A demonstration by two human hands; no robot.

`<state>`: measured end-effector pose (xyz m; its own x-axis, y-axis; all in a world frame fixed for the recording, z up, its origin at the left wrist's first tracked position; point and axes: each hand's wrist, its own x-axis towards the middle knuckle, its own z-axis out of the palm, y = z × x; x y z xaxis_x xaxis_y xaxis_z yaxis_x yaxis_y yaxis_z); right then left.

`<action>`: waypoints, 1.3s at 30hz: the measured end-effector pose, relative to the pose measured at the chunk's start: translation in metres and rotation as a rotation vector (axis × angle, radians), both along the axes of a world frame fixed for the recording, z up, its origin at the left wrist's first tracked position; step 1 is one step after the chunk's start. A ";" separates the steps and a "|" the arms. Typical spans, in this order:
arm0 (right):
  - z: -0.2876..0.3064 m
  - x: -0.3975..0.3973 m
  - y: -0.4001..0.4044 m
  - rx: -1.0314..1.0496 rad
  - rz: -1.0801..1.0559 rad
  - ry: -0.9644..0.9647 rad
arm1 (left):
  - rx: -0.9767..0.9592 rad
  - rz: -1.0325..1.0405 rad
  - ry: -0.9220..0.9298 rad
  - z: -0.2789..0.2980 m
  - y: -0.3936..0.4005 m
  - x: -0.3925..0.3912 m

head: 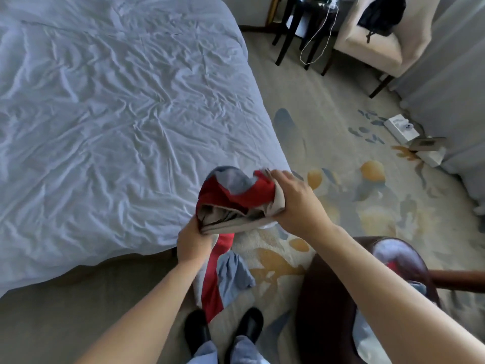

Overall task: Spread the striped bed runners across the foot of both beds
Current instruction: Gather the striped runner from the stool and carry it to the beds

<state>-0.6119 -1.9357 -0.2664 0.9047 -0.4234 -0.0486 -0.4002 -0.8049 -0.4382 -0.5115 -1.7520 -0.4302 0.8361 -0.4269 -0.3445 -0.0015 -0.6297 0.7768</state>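
A bunched bed runner (231, 195) with red, grey-blue and beige stripes is held in the air just off the near right corner of the bed (105, 114). My left hand (193, 240) grips its lower folded edge. My right hand (294, 203) grips the upper right part. A loose end of the runner hangs down to the carpet between my hands and my shoes. The bed is covered by a wrinkled white duvet with nothing lying on it. A second striped cloth (393, 264) lies on the dark wooden chair at the lower right, partly hidden by my right arm.
The dark wooden chair (328, 298) stands close on my right. Patterned carpet (341, 153) lies beside the bed. Farther back stand a dark side table (291, 30) with a dangling white cable and a cream armchair (372, 40) holding a black bag. White boxes (401, 127) sit by the curtain.
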 end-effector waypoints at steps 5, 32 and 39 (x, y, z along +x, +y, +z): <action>-0.054 -0.028 -0.002 -0.113 0.099 0.397 | -0.120 -0.204 -0.046 0.036 -0.025 0.017; -0.036 -0.029 -0.030 0.436 0.034 -0.141 | 0.236 -0.548 -0.151 -0.013 -0.033 -0.029; -0.035 -0.046 -0.047 0.297 0.106 -0.004 | 0.063 -0.273 -0.070 0.010 -0.044 -0.030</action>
<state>-0.6581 -1.9825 -0.3015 0.9435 -0.2943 -0.1524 -0.3186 -0.6785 -0.6619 -0.5416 -1.7955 -0.4205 0.7157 -0.6192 -0.3230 -0.2301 -0.6457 0.7281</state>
